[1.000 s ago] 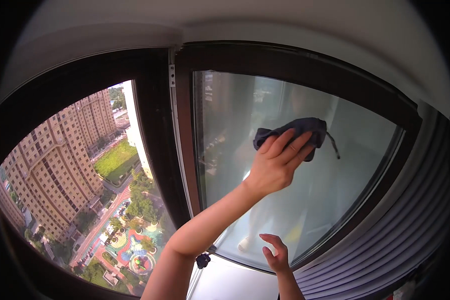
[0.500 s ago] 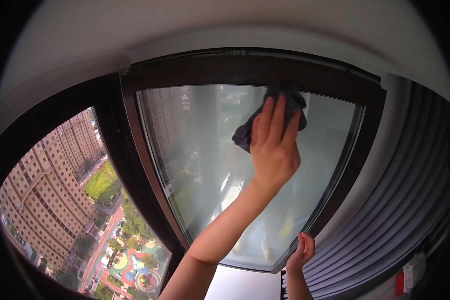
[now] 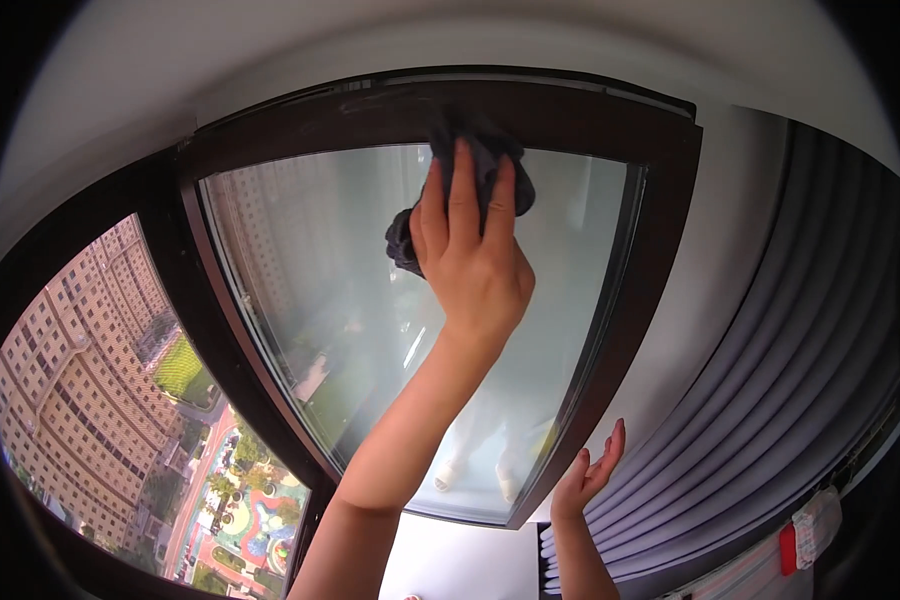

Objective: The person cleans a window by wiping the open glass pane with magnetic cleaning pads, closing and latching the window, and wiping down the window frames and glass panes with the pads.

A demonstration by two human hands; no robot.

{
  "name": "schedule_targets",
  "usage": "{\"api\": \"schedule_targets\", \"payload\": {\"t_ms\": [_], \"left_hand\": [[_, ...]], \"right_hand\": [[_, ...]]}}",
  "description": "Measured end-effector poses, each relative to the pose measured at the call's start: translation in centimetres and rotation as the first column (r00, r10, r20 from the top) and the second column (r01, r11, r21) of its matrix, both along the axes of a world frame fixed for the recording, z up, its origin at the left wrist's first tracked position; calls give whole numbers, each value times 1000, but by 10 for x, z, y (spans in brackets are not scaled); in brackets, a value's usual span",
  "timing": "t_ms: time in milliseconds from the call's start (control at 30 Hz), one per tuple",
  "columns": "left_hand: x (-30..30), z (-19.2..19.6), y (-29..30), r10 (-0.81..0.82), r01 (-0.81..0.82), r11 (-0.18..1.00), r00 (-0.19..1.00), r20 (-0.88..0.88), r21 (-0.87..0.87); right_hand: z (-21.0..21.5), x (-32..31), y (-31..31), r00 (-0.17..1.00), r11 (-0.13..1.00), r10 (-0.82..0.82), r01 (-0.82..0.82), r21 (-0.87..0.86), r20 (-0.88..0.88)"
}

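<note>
My left hand (image 3: 477, 270) reaches up and presses a dark crumpled cloth (image 3: 405, 243) against the upper part of the window pane (image 3: 570, 260). Its fingers spread over the cloth, whose top edge overlaps the dark brown window frame (image 3: 370, 120). Lower down on the right, my right hand (image 3: 585, 480) is raised beside the sash's lower right corner. Its fingers are loosely apart, with nothing in them, and it appears clear of the frame.
On the left, another window opening (image 3: 80, 370) shows tall apartment blocks and a colourful playground far below. A pleated grey-purple curtain (image 3: 770, 330) hangs at the right. Below it is a red and white item (image 3: 808, 530). The white ceiling (image 3: 450, 35) runs close above the frame.
The view has shifted, so the window sits further left. The cloth under my left hand has moved slightly up, onto the top frame. My right hand has come away from the sash edge, its fingers opening.
</note>
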State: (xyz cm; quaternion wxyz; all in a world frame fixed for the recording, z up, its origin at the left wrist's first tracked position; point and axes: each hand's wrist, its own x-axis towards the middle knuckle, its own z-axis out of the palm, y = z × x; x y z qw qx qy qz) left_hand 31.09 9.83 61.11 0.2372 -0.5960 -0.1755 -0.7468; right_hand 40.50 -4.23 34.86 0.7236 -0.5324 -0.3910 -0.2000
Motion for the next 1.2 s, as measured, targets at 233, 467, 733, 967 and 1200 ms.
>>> {"api": "schedule_targets", "payload": {"t_ms": [233,467,733,967,1200], "left_hand": [[70,-7,-56,-143,158,984,975,-168,84],[-6,-119,-35,-62,44,998,812,-580,-45],[27,-142,-67,-102,24,983,895,-435,-181],[58,-39,-68,18,-33,999,947,-322,-42],[45,-289,-71,-19,-113,968,858,-513,-225]], "right_hand": [[-9,6,-12,996,997,79,-79,8,43],[-18,-8,-5,983,983,170,-173,52,68],[-38,5,-27,987,986,148,-152,61,70],[-41,19,-36,988,985,154,-155,76,15],[-65,13,-46,977,976,213,-213,37,6]]}}
